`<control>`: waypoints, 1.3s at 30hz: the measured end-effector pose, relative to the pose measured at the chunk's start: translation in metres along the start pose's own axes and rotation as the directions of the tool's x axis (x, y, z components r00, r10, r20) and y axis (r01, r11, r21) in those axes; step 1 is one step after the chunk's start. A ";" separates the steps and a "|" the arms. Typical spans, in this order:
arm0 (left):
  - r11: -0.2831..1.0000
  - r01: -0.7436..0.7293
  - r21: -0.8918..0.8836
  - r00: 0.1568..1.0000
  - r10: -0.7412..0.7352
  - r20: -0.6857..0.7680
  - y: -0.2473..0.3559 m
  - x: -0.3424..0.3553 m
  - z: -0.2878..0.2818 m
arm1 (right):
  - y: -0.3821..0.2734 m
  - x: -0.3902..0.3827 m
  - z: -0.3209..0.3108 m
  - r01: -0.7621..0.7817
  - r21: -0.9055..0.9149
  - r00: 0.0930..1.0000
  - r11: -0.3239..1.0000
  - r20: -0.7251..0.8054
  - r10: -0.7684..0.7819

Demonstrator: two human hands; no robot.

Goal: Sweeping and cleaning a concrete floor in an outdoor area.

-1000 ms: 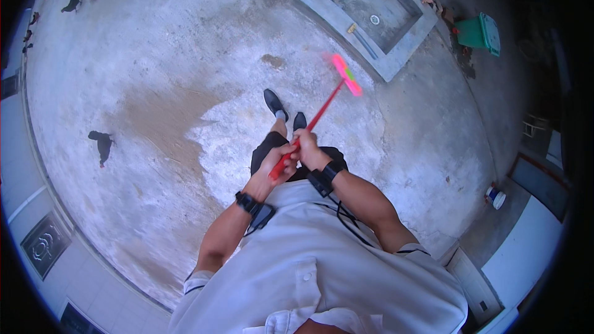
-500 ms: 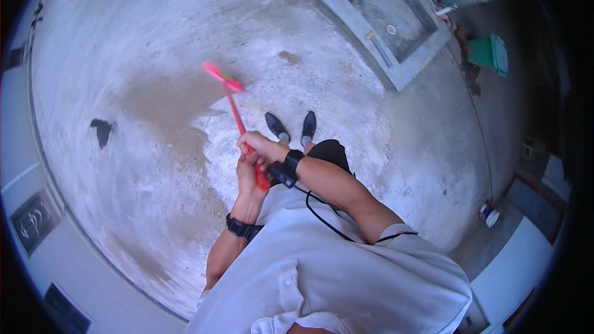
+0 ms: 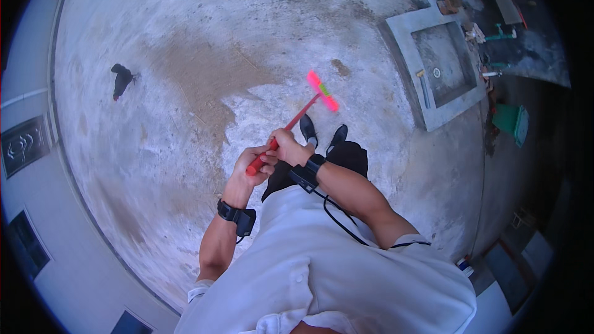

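Note:
My left hand (image 3: 253,164) grips the lower end of a red broom handle (image 3: 299,115). My right hand (image 3: 286,145) is closed on the same handle a little higher up. The handle runs up and right to a pink broom head (image 3: 314,79) with a green middle, just beyond my two dark shoes (image 3: 307,127) on the pale, stained concrete ground (image 3: 204,62). Black devices (image 3: 238,216) with cables are strapped to both my wrists.
A dark chicken (image 3: 122,79) stands at the left. At the upper right are a low concrete basin (image 3: 402,37), pipes (image 3: 500,35) and a green bin (image 3: 507,125). A tiled wall (image 3: 46,192) with windows lines the left; boards (image 3: 502,266) lean at lower right.
The broom head swung leftward, then came back rightward, with both hands still on the handle. The view has turned, so the basin and chicken sit farther right.

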State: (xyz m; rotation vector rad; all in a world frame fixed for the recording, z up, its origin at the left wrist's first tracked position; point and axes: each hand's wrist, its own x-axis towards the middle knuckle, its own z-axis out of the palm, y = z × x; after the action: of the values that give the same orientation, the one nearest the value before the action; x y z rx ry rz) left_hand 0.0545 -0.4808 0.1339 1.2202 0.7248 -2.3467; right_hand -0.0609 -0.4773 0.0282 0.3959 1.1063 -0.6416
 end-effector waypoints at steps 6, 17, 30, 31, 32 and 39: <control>0.811 -0.475 0.342 0.807 0.556 -0.198 0.012 0.001 0.005 | -0.003 0.057 0.058 -0.023 -0.359 0.928 0.933 0.341 0.154; 0.794 -0.479 0.373 0.845 0.533 -0.048 0.015 -0.010 0.037 | -0.037 0.012 0.081 0.298 -0.250 0.949 0.921 0.180 -0.259; 0.860 0.077 0.504 0.993 -0.112 0.040 0.028 0.199 0.130 | -0.178 0.041 -0.095 0.348 0.002 0.926 0.937 -0.158 -0.344; 0.845 0.038 0.533 0.998 -0.059 0.022 0.027 0.204 0.140 | -0.187 0.036 -0.092 0.341 -0.050 0.934 0.939 -0.093 -0.344; 0.829 -0.059 0.556 0.998 0.049 0.034 0.030 0.197 0.139 | -0.196 0.032 -0.085 0.333 -0.106 0.941 0.937 -0.022 -0.337; 0.738 -0.463 0.492 0.788 0.596 -0.154 0.055 0.121 0.192 | -0.229 0.046 0.049 0.103 -0.472 0.962 0.875 0.272 0.033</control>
State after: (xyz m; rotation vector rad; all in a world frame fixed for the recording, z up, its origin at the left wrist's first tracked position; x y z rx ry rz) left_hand -0.1009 -0.6534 0.1115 1.7273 -0.1110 -1.8814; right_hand -0.1627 -0.6924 0.0098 -0.1457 0.9678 -0.4129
